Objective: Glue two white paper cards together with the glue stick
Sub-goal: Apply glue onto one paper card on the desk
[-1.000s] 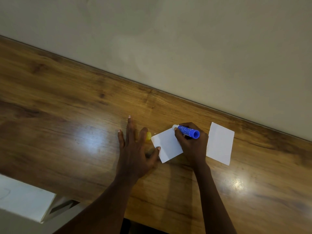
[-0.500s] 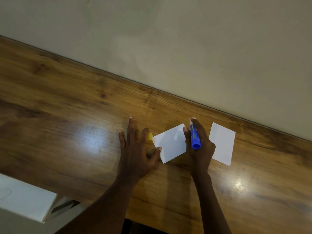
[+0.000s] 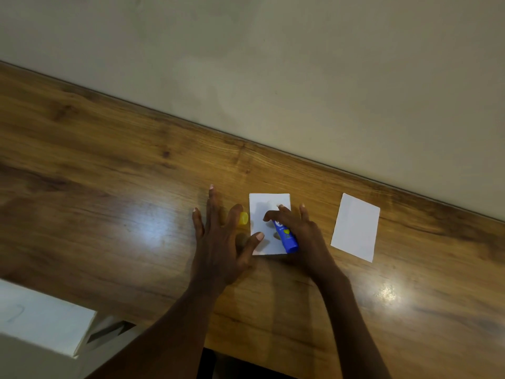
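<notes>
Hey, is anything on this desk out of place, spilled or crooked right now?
Nothing spilled or damaged. The yellow cap lies loose beside the left hand, off the glue stick held in the right hand over the near card. The second card lies apart, slightly askew.

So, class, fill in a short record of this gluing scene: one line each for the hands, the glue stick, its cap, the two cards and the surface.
left hand: flat on the table, thumb on the near card's left edge
right hand: holds the glue stick over the near card
glue stick: blue, uncapped
cap: yellow, partly behind the left fingers
near card: white, under both hands
far card: white, lies apart to the right, untouched
table: wood, shiny
</notes>
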`<state>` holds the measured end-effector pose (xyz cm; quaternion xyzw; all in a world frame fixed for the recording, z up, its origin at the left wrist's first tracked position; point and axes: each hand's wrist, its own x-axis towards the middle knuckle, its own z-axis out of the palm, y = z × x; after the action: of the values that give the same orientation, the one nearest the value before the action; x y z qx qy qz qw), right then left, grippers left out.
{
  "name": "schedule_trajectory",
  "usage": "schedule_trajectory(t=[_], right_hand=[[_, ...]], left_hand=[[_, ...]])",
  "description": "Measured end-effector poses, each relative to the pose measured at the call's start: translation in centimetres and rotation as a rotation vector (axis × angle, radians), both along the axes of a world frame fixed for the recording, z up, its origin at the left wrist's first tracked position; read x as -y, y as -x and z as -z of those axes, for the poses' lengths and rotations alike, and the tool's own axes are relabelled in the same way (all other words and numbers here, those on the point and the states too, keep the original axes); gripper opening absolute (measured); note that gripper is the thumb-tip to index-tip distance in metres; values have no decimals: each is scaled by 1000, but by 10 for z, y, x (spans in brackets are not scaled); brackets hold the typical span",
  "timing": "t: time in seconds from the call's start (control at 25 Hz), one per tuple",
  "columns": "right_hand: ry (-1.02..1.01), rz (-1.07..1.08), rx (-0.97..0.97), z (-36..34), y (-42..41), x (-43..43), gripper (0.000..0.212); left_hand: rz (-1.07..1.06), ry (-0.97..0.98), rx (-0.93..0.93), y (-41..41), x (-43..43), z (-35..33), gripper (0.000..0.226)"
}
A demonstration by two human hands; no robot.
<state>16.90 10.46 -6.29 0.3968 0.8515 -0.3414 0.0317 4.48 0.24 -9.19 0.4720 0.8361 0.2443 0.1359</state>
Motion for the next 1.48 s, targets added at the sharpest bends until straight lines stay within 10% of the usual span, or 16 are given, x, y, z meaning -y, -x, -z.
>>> schedule_trajectory(t=[0.28, 0.48, 0.68, 1.48], right_hand=[[30, -187, -97, -20, 5, -21, 43], [377, 537, -813, -8, 37, 17, 34], [151, 511, -781, 3, 43, 22, 5], [-68, 601, -581, 3, 20, -14, 19]], left_hand=[[-3, 18, -33, 0, -1, 4, 71], [13, -14, -36, 0, -1, 3, 66], [30, 3, 7, 3, 0, 4, 75], [0, -42, -93, 0, -2, 1, 60]])
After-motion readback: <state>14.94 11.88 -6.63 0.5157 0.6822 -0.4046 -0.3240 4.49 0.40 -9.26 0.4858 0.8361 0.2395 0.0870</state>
